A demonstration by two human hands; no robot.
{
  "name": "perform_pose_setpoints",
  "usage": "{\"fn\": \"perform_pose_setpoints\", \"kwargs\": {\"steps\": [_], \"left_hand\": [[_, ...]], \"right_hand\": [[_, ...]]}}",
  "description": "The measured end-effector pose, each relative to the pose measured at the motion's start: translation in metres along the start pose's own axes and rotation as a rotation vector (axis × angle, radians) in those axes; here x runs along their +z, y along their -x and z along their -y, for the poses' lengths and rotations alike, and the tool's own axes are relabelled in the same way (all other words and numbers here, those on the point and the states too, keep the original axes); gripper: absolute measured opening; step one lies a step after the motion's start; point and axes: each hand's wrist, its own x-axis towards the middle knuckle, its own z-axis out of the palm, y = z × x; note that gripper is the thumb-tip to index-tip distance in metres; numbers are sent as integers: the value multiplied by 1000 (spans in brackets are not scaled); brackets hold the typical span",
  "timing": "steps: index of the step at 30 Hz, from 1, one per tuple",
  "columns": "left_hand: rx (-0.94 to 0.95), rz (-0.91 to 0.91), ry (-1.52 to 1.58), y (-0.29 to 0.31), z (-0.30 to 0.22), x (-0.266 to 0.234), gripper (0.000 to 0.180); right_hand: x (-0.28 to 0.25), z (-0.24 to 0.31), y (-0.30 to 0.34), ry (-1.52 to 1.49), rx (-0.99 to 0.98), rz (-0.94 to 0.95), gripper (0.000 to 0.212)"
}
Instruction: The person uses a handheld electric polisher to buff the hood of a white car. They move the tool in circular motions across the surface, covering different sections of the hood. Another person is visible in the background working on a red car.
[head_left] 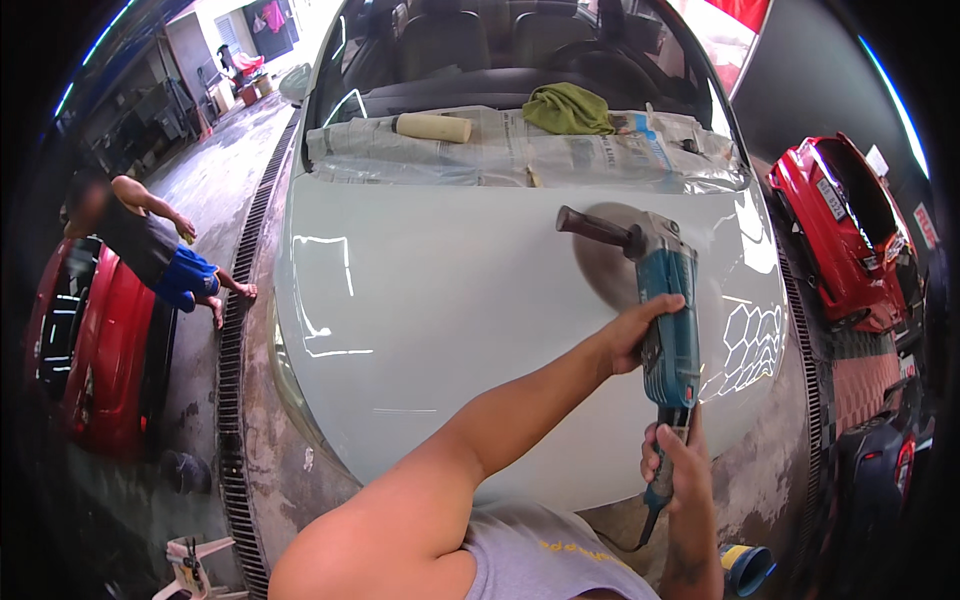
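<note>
A teal rotary polisher (678,300) rests its round pad (608,262) on the white car's hood (430,270), right of the middle. My left hand (640,332) is wrapped around the left side of the polisher's body, thumb on top. Lower down, my right hand (684,458) grips the rear handle, where the dark cord leaves it. The brown side handle (592,226) points left with no hand on it. Part of the pad is hidden under the tool's head, and it looks smeared.
Newspaper (350,142) covers the windshield base; a cream bottle (433,127) and green cloth (567,108) lie there. Red cars (105,350) flank both sides, with a person (150,235) at left. A blue container (745,570) stands low right, a white stool (195,568) low left.
</note>
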Motion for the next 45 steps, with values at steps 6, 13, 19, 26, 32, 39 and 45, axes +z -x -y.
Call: {"fn": "perform_pose_setpoints", "kwargs": {"steps": [6, 13, 19, 26, 32, 39, 45], "left_hand": [[41, -88, 38, 63, 0, -23, 49], [302, -299, -2, 189, -60, -63, 61], [600, -343, -39, 278, -106, -113, 72], [687, -415, -87, 328, -83, -119, 78], [525, -372, -69, 272, -31, -90, 76], [78, -183, -171, 148, 39, -29, 67], [-324, -251, -784, 101, 55, 11, 76]], "right_hand": [[27, -34, 14, 66, 44, 111, 76], [104, -44, -14, 179, 190, 468, 109], [184, -64, -52, 307, 224, 745, 115], [192, -79, -46, 357, 265, 870, 115], [108, -67, -22, 344, 264, 742, 114], [-8, -73, 45, 199, 170, 267, 109], [-62, -71, 81, 200, 163, -19, 96]]}}
